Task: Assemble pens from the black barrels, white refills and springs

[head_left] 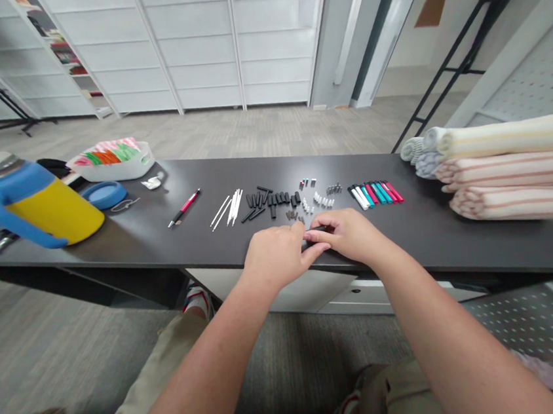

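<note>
Near the front edge of the dark desk, my left hand [277, 253] and my right hand [346, 234] meet with fingers pinched. Between them a black pen part [319, 229] shows, mostly hidden by the fingers. Just beyond lie black pen pieces [259, 203], small clear pieces [324, 200] and springs [334, 189]. White ink refills [233, 208] are left of these. To the right is a row of white, teal and red pen barrels [376, 193]. One whole red and black pen [185, 207] rests farther left.
A blue and yellow tumbler [54, 210] lies at the left, beside a blue lid [104, 195] and a white basket [124, 168] of colourful packets. Crumpled tissue [152, 182] sits nearby. Rolled striped towels [514, 170] are stacked at the right end of the desk [432, 233].
</note>
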A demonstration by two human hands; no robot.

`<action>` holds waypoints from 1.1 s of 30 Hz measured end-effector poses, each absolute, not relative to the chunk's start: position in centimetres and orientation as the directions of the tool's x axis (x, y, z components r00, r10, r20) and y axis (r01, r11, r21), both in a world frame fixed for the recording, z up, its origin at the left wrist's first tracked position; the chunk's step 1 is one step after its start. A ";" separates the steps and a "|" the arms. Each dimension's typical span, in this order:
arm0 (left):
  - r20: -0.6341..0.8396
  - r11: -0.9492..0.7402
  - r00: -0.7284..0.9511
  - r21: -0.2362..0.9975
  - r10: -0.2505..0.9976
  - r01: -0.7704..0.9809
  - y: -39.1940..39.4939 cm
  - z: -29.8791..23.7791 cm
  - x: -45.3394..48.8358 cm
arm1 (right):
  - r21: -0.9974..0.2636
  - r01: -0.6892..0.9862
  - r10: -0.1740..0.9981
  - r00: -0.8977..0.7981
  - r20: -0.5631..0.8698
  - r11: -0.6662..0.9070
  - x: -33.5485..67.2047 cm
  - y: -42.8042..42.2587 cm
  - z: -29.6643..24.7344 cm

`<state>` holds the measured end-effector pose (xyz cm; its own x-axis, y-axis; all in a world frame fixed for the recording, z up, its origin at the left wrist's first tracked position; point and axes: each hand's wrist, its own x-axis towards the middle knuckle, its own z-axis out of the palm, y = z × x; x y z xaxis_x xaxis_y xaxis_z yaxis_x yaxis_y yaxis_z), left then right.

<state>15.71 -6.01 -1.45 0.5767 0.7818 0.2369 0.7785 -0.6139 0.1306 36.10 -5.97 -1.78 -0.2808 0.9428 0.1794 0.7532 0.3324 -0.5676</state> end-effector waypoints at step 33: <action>0.185 -0.536 0.510 0.146 0.840 0.831 -5.8 -1.4 16.5 | -0.626 0.651 0.901 -0.359 0.244 0.429 36.6 -5.9 -1.7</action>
